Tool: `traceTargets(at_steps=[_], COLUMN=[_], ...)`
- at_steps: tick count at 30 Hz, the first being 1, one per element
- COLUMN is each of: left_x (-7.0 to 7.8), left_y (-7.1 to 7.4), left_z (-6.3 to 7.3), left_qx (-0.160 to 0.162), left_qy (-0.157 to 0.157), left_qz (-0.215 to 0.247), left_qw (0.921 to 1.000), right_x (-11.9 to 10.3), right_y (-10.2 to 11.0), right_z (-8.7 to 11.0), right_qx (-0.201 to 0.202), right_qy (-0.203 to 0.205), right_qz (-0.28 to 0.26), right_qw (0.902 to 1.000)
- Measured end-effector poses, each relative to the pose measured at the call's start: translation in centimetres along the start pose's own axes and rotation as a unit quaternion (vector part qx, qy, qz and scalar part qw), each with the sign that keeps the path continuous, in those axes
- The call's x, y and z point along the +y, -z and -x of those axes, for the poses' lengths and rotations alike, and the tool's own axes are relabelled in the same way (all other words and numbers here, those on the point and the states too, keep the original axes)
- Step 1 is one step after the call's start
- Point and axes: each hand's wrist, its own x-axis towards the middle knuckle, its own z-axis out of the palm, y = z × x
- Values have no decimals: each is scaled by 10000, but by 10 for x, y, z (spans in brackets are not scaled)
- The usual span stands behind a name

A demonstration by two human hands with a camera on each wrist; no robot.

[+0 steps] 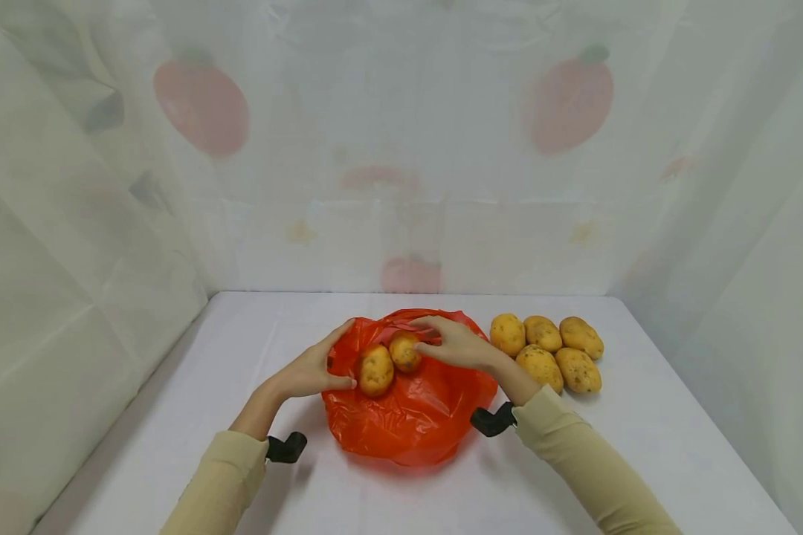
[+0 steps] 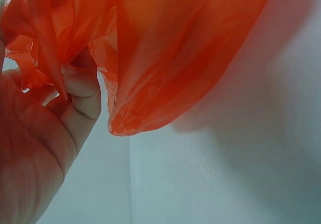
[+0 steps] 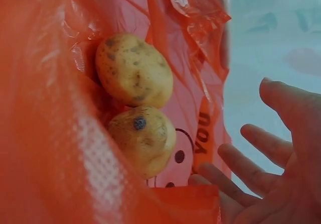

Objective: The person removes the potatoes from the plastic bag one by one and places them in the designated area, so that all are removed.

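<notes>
A red plastic bag lies on the table with its mouth spread. Two potatoes sit in it, touching: a left potato and a right potato. At the bag's left rim, my left hand holds the thin plastic; the left wrist view shows its curled fingers against the bunched film. Over the right side of the bag hovers my right hand. In the right wrist view, its fingers are spread and relaxed, apart from both potatoes, with nothing in them.
Several loose potatoes lie in a cluster on the white table, right of the bag. A pale fabric wall with faded fruit prints stands behind the table, and more cloth hangs at both sides.
</notes>
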Motion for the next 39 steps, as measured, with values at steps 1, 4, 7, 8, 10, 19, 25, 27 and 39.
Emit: traceTargets(at_steps=[1,4,7,8,10,19,25,27,39], left_x=[0,0,0,-1,0,2,1,1,0], left_y=[0,0,0,0,-1,-1,-2,-2,-5], left_z=[0,0,-1,-1,-1,-2,-3,-3,-4], left_qx=[-3,-3,0,8,11,-58,-45,-32,-11], left_qy=[-10,-3,16,36,63,70,62,67,64], left_qz=[14,13,-22,-49,-30,-5,-69,-83,-86], left_qw=[10000,10000,10000,10000,10000,10000,9999,9999,9999], right_x=[1,3,4,4,4,9,14,17,31], right_y=[-1,-4,-7,-8,-9,-15,-21,-23,-32], right_z=[-2,-6,-9,-11,-13,-23,-27,-28,-32], right_qx=[-33,-160,-241,-251,-253,-209,-84,-37,16], right_qy=[-14,-80,-122,-139,-182,-452,-699,-750,-1024], right_qz=[21,130,227,255,349,419,375,376,208], right_qw=[10000,9998,9994,9993,9989,9979,9968,9965,9945])
